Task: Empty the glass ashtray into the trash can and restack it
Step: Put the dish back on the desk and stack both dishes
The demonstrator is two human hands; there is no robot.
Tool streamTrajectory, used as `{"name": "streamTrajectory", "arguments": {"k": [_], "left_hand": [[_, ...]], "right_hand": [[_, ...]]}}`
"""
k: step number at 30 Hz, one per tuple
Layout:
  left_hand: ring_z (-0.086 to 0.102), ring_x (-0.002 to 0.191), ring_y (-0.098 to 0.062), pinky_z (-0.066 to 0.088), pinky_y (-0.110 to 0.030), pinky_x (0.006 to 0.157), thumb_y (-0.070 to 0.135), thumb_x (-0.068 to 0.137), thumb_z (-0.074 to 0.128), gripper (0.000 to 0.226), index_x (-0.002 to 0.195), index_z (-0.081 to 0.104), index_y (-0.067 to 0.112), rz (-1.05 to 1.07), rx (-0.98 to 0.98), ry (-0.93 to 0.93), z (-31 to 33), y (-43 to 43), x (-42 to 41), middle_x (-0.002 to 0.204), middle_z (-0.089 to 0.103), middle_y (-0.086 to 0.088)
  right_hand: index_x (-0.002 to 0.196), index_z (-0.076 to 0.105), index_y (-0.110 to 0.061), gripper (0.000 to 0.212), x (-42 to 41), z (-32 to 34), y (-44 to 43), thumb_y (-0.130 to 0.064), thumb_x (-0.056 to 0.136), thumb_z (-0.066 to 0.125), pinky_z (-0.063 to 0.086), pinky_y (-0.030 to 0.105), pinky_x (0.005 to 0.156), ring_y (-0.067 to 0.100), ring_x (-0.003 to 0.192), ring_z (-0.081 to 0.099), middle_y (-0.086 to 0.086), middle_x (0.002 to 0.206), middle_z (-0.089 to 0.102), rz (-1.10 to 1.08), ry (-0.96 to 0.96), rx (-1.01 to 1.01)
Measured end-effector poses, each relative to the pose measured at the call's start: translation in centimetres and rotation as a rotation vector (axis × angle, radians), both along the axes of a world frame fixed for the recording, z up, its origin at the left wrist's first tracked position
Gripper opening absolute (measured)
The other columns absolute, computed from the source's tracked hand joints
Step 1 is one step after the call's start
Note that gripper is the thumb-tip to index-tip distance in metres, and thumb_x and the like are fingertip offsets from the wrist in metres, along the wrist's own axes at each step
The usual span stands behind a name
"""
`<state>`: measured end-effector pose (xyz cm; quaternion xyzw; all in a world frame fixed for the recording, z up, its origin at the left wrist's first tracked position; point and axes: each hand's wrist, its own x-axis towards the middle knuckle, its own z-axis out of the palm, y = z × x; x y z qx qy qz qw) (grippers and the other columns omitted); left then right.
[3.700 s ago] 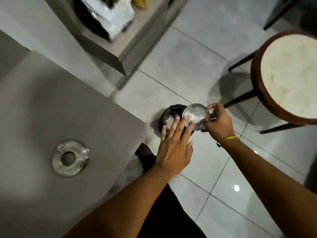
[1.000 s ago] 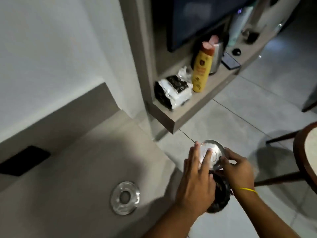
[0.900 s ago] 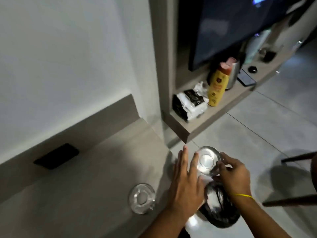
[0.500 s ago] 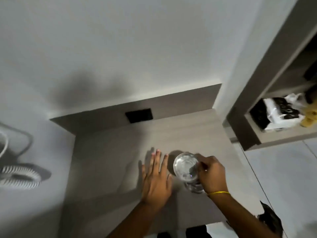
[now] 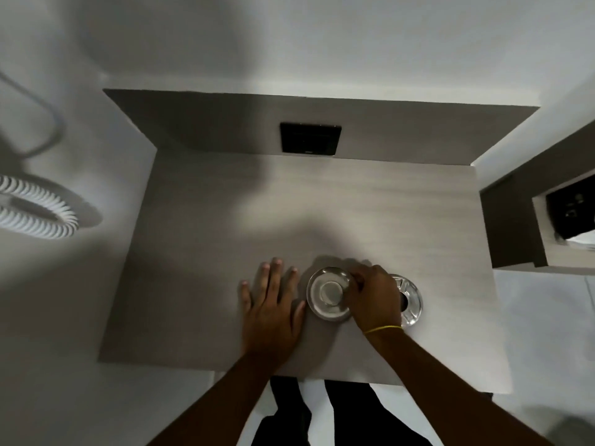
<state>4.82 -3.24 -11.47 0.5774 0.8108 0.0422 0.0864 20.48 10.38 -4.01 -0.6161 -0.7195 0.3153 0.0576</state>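
Observation:
My right hand (image 5: 373, 297) grips the rim of a round glass ashtray (image 5: 328, 292), held low over the grey desk (image 5: 225, 220); I cannot tell if it touches the top. A second glass piece with a hole in its middle (image 5: 409, 300) sits on the desk just right of that hand, partly hidden by it. My left hand (image 5: 272, 304) lies flat on the desk, fingers spread, right beside the ashtray's left edge. The trash can is out of view.
A black socket plate (image 5: 310, 138) is set in the desk's back panel. A white coiled cord (image 5: 35, 210) hangs on the wall at the left. A shelf unit (image 5: 541, 226) stands at the right. My legs show below the desk's front edge.
The view has swung from the floor and trash can to the desk. My right hand has carried the ashtray over the desk beside the ringed glass piece; my left hand has settled flat.

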Motion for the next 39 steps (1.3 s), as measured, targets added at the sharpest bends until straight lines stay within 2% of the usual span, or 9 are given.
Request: {"name": "streamTrajectory", "arguments": {"k": [4,8,12,14,21,25,30,34,39], "left_hand": [[0.015,0.168,-0.032,0.017,-0.069,0.127,0.053,0.108,0.037,0.067,0.169,0.033,0.025,0.002,0.041,0.008,-0.8,-0.2,-0.1,0.181,0.021,-0.009],[0.013,0.168,-0.031,0.015,-0.069,0.128,0.054,0.106,0.040,0.068,0.169,0.031,0.027,0.009,0.029,0.005,-1.1,-0.2,-0.2,0.182,0.018,-0.007],[0.010,0.168,-0.030,0.015,-0.069,0.128,0.053,0.105,0.041,0.070,0.169,0.029,0.028,0.008,0.039,0.003,-1.3,-0.2,-0.3,0.182,0.016,-0.007],[0.009,0.169,-0.030,0.016,-0.069,0.128,0.053,0.106,0.040,0.070,0.170,0.027,0.028,0.008,0.039,0.009,-1.4,-0.2,-0.3,0.182,0.015,-0.007],[0.006,0.169,-0.029,0.013,-0.069,0.129,0.055,0.106,0.036,0.070,0.171,0.024,0.029,0.009,0.033,0.017,-1.8,-0.3,-0.4,0.183,0.013,-0.006],[0.006,0.169,-0.028,0.011,-0.069,0.129,0.055,0.107,0.036,0.069,0.170,0.026,0.029,0.014,0.027,0.006,-1.9,-0.3,-0.3,0.183,0.012,-0.006],[0.005,0.169,-0.029,0.011,-0.069,0.129,0.056,0.107,0.033,0.070,0.170,0.025,0.028,0.006,0.009,0.002,-1.6,-0.3,-0.4,0.183,0.012,-0.007],[0.004,0.169,-0.030,0.009,-0.070,0.129,0.058,0.108,0.031,0.071,0.171,0.023,0.027,0.002,-0.022,-0.016,-1.2,-0.1,-0.3,0.183,0.010,-0.008],[0.006,0.169,-0.032,0.011,-0.071,0.129,0.060,0.109,0.027,0.071,0.171,0.021,0.027,0.004,-0.020,-0.048,-0.9,-0.1,-0.3,0.183,0.009,-0.009]], "right_hand": [[0.112,0.078,-0.013,0.021,0.7,0.4,0.1,-0.012,0.094,0.067,0.057,0.046,0.082,0.038,0.100,0.069,0.016,0.106,0.073,0.000,0.013,-0.010],[0.112,0.076,-0.007,0.026,3.5,0.4,-0.3,-0.011,0.086,0.076,0.058,0.047,0.078,0.041,0.092,0.067,0.017,0.106,0.070,0.003,-0.002,0.160],[0.144,0.055,-0.022,0.076,6.1,0.8,-1.1,-0.032,0.074,0.084,0.057,0.058,0.088,0.040,0.125,0.053,0.008,0.142,0.054,0.104,-0.291,0.056],[0.150,0.044,-0.028,0.088,6.5,0.9,-1.6,-0.034,0.071,0.084,0.058,0.059,0.085,0.037,0.131,0.049,0.004,0.150,0.045,0.160,-0.341,0.005],[0.146,0.047,-0.032,0.081,6.3,0.6,-1.8,-0.025,0.072,0.078,0.062,0.059,0.084,0.044,0.128,0.049,0.008,0.151,0.044,0.154,-0.315,0.002],[0.148,0.042,-0.034,0.091,6.1,1.1,-2.0,-0.035,0.065,0.078,0.060,0.059,0.082,0.044,0.124,0.049,0.009,0.147,0.046,0.164,-0.370,-0.022],[0.146,0.044,-0.027,0.091,5.3,2.4,-1.2,-0.047,0.065,0.081,0.059,0.063,0.091,0.045,0.127,0.047,0.012,0.145,0.045,0.123,-0.274,-0.036],[0.147,0.043,-0.032,0.091,2.6,3.6,-1.5,-0.053,0.065,0.077,0.060,0.058,0.090,0.039,0.125,0.048,0.008,0.140,0.046,0.220,-0.202,0.013],[0.145,0.045,-0.032,0.084,-1.6,3.8,-2.7,-0.048,0.066,0.068,0.059,0.055,0.087,0.036,0.125,0.044,0.006,0.144,0.041,0.383,-0.266,0.016]]}}
